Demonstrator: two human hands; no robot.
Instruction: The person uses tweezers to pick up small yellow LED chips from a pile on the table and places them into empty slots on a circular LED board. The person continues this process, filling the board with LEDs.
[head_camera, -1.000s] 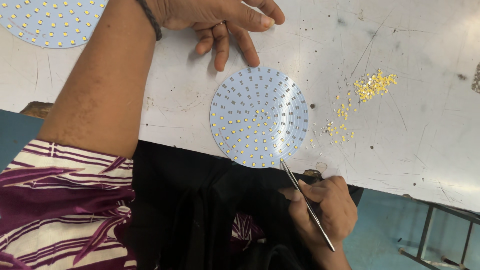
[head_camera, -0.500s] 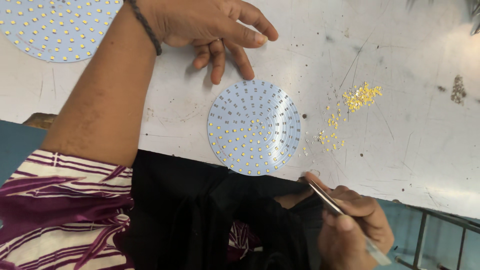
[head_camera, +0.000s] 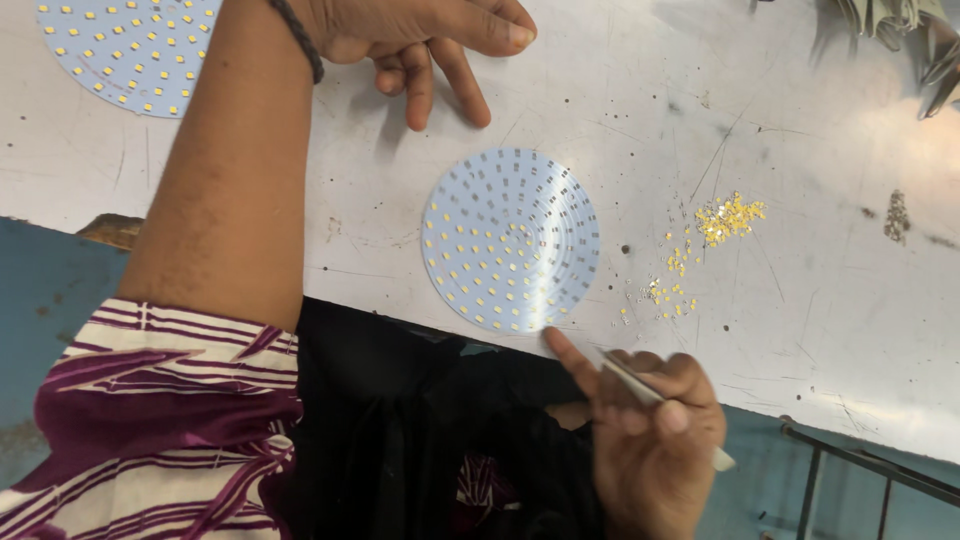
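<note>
The scratched white worktable (head_camera: 820, 330) carried a round pale-blue circuit disc (head_camera: 510, 240) near its front edge. A second, similar disc (head_camera: 130, 50) lay at the far left corner. Loose small yellow chips (head_camera: 730, 218) were scattered right of the central disc.

Pale blue round board (head_camera: 510, 240) w/ yellow dots, loose yellow chips (head_camera: 730, 218), maroon-and-white striped sleeve (head_camera: 160, 400), scuffed white table (head_camera: 820, 330).
</note>
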